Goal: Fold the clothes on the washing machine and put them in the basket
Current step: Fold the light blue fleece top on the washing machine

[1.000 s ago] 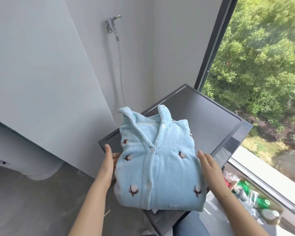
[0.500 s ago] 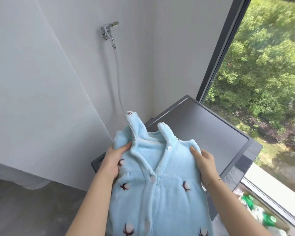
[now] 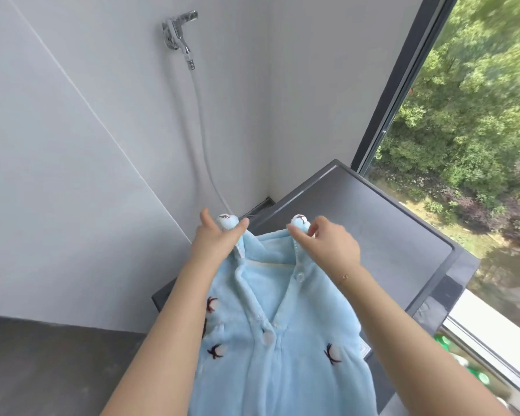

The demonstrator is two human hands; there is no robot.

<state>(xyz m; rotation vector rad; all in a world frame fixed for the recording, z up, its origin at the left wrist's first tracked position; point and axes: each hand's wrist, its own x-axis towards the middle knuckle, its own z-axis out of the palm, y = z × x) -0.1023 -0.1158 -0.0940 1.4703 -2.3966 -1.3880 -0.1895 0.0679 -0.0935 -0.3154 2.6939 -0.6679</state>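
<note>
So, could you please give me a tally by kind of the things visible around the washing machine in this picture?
Pyjama tops: 1, light blue, each collar tip pinched by the left hand and right hand
Washing machines: 1
Taps: 1
Hoses: 1
Windows: 1
Total: 5

We reach both bare forearms forward and up, side by side. Our left hand [image 3: 215,240] pinches the left collar tip of the light blue fleece pajama top [image 3: 278,340] between thumb and fingers; our right hand [image 3: 327,246] pinches the right tip, fingers curled downward.
</note>
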